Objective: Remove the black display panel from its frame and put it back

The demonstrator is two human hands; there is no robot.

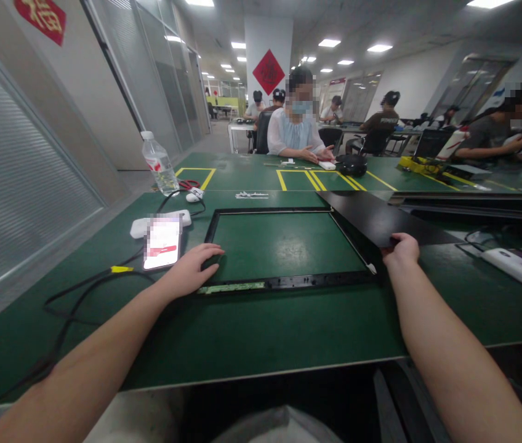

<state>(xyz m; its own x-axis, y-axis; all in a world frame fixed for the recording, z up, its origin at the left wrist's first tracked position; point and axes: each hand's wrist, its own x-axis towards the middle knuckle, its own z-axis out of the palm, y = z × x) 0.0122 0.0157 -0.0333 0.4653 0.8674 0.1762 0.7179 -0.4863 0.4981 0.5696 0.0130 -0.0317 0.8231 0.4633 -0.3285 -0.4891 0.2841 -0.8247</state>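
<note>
A thin black rectangular frame (305, 281) lies on the green table, with a green strip along the left part of its near side. My left hand (196, 266) rests at the frame's left side, fingers stretched out and somewhat apart. On the right, my right hand (402, 251) grips the near edge of a flat black panel (372, 216), thumb on top and the other fingers hidden beneath. The panel tilts up beside the frame's right side. A lit phone (164, 243) leans against a white power strip (138, 227) left of my left hand.
Black cables (76, 301) run across the table's left. A water bottle (158, 165) and red-handled scissors (189, 184) stand and lie beyond. Another white power strip (519, 274) is at right, below stacked dark panels (473, 203). A masked person (295, 126) sits opposite.
</note>
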